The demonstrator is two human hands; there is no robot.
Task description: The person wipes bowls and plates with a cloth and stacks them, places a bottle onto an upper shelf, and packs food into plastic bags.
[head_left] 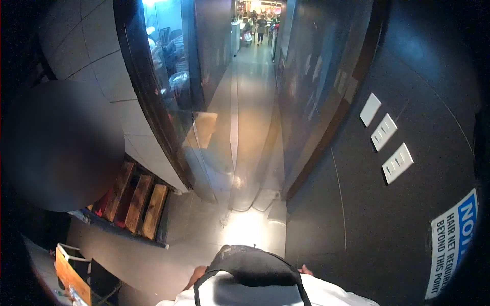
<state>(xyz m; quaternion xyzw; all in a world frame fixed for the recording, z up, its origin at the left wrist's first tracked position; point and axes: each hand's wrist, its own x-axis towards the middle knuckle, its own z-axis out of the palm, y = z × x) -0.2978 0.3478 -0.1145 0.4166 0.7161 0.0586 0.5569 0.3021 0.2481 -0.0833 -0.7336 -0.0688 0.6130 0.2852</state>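
Note:
At the bottom of the view is my own body in a white shirt (332,293) and a black apron (250,262) with dark straps. Beside the apron on the left, a strip of skin from my left arm or hand (196,277) shows; its fingers are hidden. Only a small part of my right hand (306,270) peeks out at the apron's right edge. Whether either hand holds anything cannot be made out. Both are nearest to the apron.
Clear plastic strips (240,168) hang in a doorway ahead, with a corridor and distant people beyond. Slatted wooden steps or shelves (139,204) and an orange-topped table (71,275) are left. The dark right wall has switches (384,132) and a hair-net notice (451,245).

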